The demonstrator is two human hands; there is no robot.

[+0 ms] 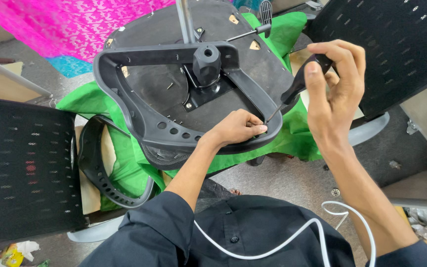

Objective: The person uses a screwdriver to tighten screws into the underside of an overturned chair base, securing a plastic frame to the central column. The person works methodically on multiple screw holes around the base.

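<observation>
Right hand [333,84] grips screwdriver [297,86] — tip beside left hand [238,127] on frame [139,113].

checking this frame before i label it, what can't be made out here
Head view only:
- Screwdriver tip and any screw: hidden behind the left hand fingertips on the seat frame.
- Screwdriver handle top: wrapped by the right hand.
- Loose screws on the seat underside: too small to count.
- Metal post: cut off by the top edge.

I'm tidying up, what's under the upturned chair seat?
A green cloth spreads under the chair seat, showing around its edges. Whatever lies beneath the cloth's middle is covered.
</observation>
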